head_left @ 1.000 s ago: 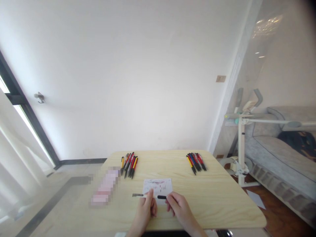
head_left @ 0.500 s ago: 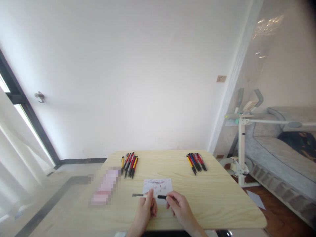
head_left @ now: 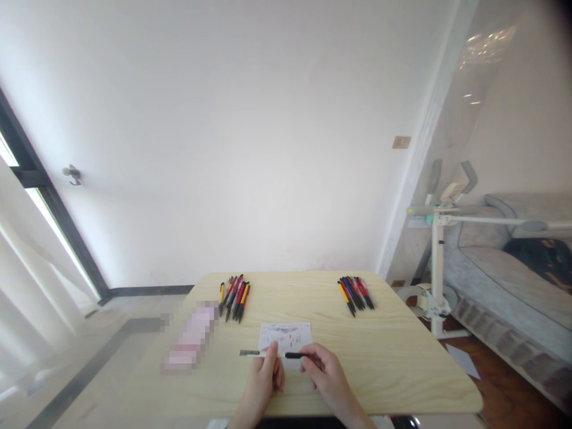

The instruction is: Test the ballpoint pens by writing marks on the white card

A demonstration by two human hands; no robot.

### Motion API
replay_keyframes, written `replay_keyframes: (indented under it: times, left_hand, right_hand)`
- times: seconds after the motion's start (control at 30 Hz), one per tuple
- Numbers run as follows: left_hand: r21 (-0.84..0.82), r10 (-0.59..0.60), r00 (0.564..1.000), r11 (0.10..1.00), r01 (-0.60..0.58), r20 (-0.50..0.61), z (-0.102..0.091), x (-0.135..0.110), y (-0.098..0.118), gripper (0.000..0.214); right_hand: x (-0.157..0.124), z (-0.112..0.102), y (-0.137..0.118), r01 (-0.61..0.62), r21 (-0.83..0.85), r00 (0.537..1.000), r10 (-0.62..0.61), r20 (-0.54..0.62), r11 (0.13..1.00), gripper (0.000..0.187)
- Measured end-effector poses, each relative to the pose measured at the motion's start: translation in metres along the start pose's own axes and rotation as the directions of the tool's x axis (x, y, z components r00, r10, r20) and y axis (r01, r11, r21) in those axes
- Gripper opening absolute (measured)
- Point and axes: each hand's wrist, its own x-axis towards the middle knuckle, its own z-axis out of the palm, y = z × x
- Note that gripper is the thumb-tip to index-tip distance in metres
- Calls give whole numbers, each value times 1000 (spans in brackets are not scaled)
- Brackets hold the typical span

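Both my hands hold one pen (head_left: 250, 353) level over a small white paper slip (head_left: 286, 335) with red and dark scribbles, near the front of the wooden table (head_left: 402, 363). My left hand (head_left: 263, 381) pinches the pen's pale middle, with the grey end sticking out to the left. My right hand (head_left: 324, 375) grips the pen's black end. A bundle of red, yellow and black pens (head_left: 235, 296) lies at the back left of the table. A second bundle of pens (head_left: 355, 293) lies at the back right.
A blurred pink oblong (head_left: 190, 338) lies on the table's left side. To the right of the table stand a white stand on a wheeled base (head_left: 435, 268) and a grey sofa (head_left: 504, 268). A white wall is behind, and a window with curtains is at the left.
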Motion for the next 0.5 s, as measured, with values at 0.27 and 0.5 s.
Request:
replay_keyframes:
  times: [0.27, 0.5]
  left_hand:
    - [-12, 13, 1000, 1000, -13, -4, 0, 1, -2, 57]
    - [-15, 7, 1000, 1000, -7, -15, 1, 1, 0, 58]
  right_hand:
    - [-1, -1, -1, -6, 12, 1000, 6, 4, 1000, 28]
    - [0, -1, 2, 15, 21, 1000, -15, 6, 1000, 32]
